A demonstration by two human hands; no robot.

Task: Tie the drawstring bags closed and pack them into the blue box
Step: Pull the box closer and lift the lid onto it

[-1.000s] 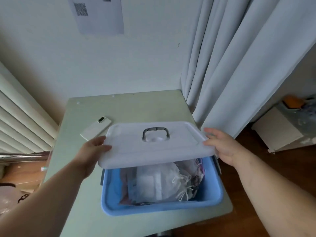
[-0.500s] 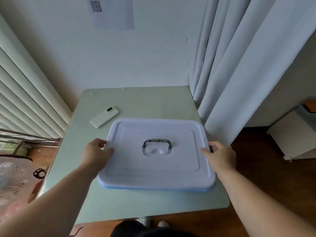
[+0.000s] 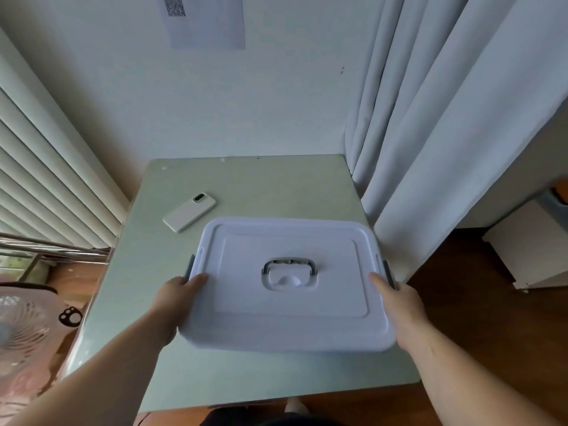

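A white lid [image 3: 289,305] with a grey handle [image 3: 289,265] lies flat over the blue box, which it hides completely together with the drawstring bags. My left hand [image 3: 175,299] grips the lid's left edge with its thumb on top, just below a grey latch [image 3: 190,267]. On the opposite edge my right hand [image 3: 399,302] grips the lid the same way, beside the other grey latch [image 3: 388,272]. The fingers of both hands are hidden under the rim.
The box stands on a small pale green table [image 3: 246,179] against the wall. A white phone [image 3: 189,212] lies behind the box on the left. White curtains [image 3: 445,118] hang at the table's right edge. A fan [image 3: 18,327] stands on the floor at left.
The lid, held tilted above the open box a second ago, has come down flat onto it and covers the bags. Both hands have stayed on its side edges.
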